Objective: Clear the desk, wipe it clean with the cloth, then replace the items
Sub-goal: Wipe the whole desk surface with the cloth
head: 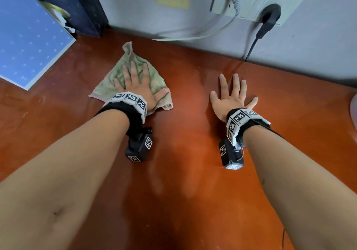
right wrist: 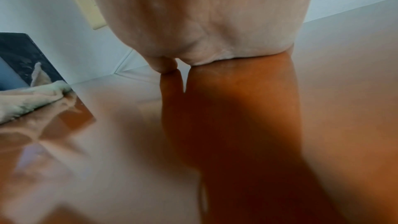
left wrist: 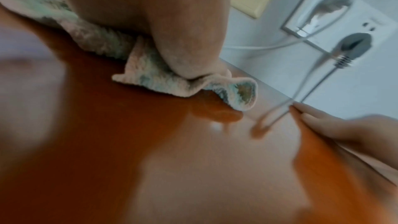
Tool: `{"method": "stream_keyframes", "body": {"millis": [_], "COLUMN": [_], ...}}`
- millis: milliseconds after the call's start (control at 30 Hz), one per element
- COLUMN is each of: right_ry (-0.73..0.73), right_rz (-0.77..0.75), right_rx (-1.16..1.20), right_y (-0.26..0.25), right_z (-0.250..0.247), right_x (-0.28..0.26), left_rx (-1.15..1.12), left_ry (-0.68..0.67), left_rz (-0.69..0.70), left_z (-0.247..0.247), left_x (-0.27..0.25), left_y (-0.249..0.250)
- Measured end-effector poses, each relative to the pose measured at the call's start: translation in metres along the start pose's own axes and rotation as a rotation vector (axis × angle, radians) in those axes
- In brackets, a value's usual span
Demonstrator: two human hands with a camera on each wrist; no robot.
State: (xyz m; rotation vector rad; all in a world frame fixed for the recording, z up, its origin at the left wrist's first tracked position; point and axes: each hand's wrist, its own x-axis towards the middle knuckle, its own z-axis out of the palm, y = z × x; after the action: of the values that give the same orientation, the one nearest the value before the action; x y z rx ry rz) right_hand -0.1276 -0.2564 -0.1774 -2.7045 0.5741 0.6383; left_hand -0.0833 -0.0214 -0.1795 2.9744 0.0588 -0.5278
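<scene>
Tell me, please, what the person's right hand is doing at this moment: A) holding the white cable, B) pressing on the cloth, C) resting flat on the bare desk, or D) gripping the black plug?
C: the right hand lies spread on the desk, while the left hand presses the cloth.

A glossy reddish-brown desk is carrying a crumpled pale green cloth toward its back left. A left hand is pressing flat on the cloth, a right hand is lying flat on bare wood well apart from it, and a dark box is standing at the back left corner.
</scene>
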Motion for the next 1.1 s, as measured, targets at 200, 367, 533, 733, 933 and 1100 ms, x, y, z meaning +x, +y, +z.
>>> {"method": "stream_keyframes", "body": {"millis": [200, 367, 533, 733, 933, 1100], "right_ry": [-0.001, 0.002, 0.045, 0.048, -0.013, -0.043], "right_rz": [-0.004, -0.024, -0.023, -0.107, -0.135, -0.123], "right_rx": [-0.008, -0.031, -0.057, -0.034, -0.019, -0.050], "right_y": [0.000, 0.003, 0.000, -0.017, -0.018, -0.004], "right_z": [0.001, 0.002, 0.005, 0.006, 0.016, 0.038], "right_x": [-0.001, -0.002, -0.008, -0.036, -0.069, -0.095], "left_rx": [0.086, 0.069, -0.036, -0.090, -0.009, 0.069], "left_ry": [-0.064, -0.072, -0.088, -0.039, -0.059, -0.069], "left_rz": [0.209, 0.182, -0.081, -0.190, 0.018, 0.224], "left_z": [0.025, 0.012, 0.001, 0.011, 0.030, 0.051], "left_x": [-0.040, -0.037, -0.045, -0.069, -0.100, -0.125], "left_y": [0.060, 0.008, -0.075, -0.091, -0.027, 0.022]}}
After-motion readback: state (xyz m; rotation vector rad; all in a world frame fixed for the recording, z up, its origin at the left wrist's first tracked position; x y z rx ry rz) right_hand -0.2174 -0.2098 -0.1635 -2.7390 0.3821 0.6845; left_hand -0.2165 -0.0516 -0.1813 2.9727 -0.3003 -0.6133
